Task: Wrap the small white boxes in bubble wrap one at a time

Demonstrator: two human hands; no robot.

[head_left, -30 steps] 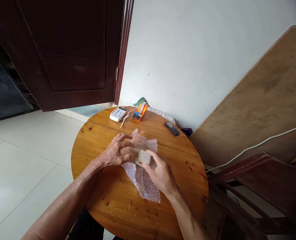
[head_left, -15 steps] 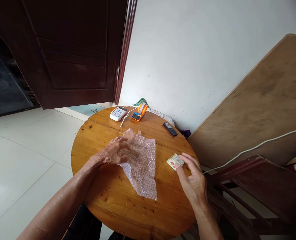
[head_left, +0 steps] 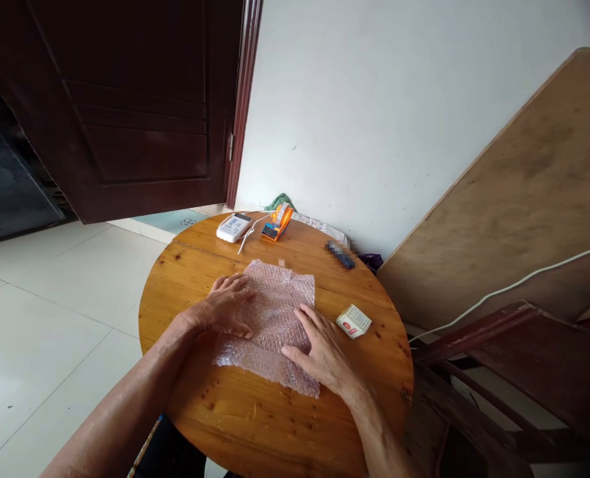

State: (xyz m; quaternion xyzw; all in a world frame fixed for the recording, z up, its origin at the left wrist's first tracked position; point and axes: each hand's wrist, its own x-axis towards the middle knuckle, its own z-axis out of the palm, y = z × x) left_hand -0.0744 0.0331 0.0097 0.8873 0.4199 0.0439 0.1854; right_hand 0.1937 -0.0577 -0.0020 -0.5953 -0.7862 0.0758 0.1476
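A sheet of clear bubble wrap [head_left: 270,309] lies spread on the round wooden table [head_left: 255,425]. My left hand [head_left: 226,307] rests on its left side, fingers apart. On the right side of the sheet lies my right hand [head_left: 322,345], its fingers stretched out and the thumb spread. Just right of that hand sits a small cream-coloured box [head_left: 353,321] with red marks and printed text, touched by neither hand.
Along the table's back are a white device [head_left: 234,228] with a cable, an orange tape dispenser [head_left: 278,222] and a dark, blurred-out object [head_left: 341,254]. A wooden board [head_left: 514,186] leans at the right, above a dark red wooden chair [head_left: 519,358].
My right hand has let go of the small box and moved left onto the bubble wrap. The sheet lies flatter, its lower left corner now spread out.
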